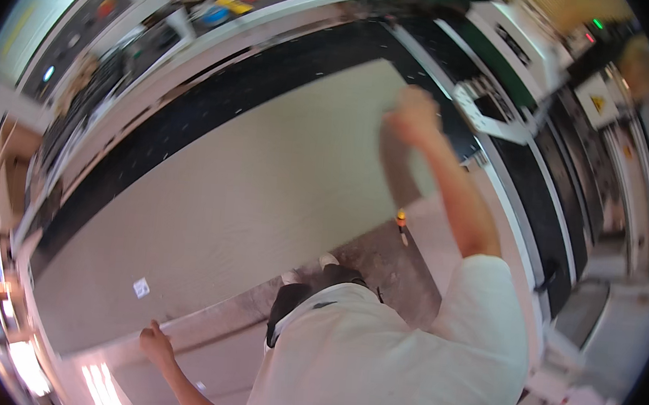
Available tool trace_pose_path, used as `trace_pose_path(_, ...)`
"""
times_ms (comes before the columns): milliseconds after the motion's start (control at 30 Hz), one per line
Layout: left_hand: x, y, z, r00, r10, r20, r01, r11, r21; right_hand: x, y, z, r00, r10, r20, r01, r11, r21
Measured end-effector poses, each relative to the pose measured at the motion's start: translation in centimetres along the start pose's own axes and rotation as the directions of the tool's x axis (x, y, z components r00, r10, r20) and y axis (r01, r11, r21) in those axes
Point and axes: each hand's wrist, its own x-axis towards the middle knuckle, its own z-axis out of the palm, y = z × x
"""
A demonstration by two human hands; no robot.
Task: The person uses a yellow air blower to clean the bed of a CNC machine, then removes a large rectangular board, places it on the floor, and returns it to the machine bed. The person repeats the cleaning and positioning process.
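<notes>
A large flat grey-beige panel [257, 173] lies slantwise on the black bed [204, 117] of a machine. My left hand [157, 345] is curled at the panel's near edge, toward its left end, with the thumb against that edge. Over the right-hand edge, near the far corner, my right hand [416, 117] is bent into a fist and blurred by motion. Whether it touches or grips the panel cannot be made out. A dark shadow falls on the surface below it. On the panel's left part sits a small white printed label [141, 287].
A small tool with a yellow and black handle [401, 219] lies by the near right corner. A white machine carriage [491, 113] with rails stands at right. Assorted tools [225, 9] lie beyond the bed. Cardboard boxes [15, 169] are at far left.
</notes>
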Motion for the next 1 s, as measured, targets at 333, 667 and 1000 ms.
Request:
trace_pose_path(333, 8.0, 11.5, 8.2, 0.679, 0.692, 0.245, -0.734, 0.63, 0.255, -15.4, 2.7, 12.8, 0.834, 0.365, -0.414, -0.228, 0.911, 0.344)
trace_pose_path(667, 10.0, 11.3, 7.9, 0.598, 0.755, 0.27, -0.801, 0.552, 0.233, -19.8, 7.6, 31.7, 0.621, 0.759, 0.196, -0.714, 0.445, 0.54)
trace_pose_path(1000, 9.2, 10.6, 7.4, 0.609, 0.744, 0.274, -0.792, 0.554, 0.256, -24.7, 0.9, 14.1, 0.511, 0.858, 0.042, -0.127, 0.027, 0.992)
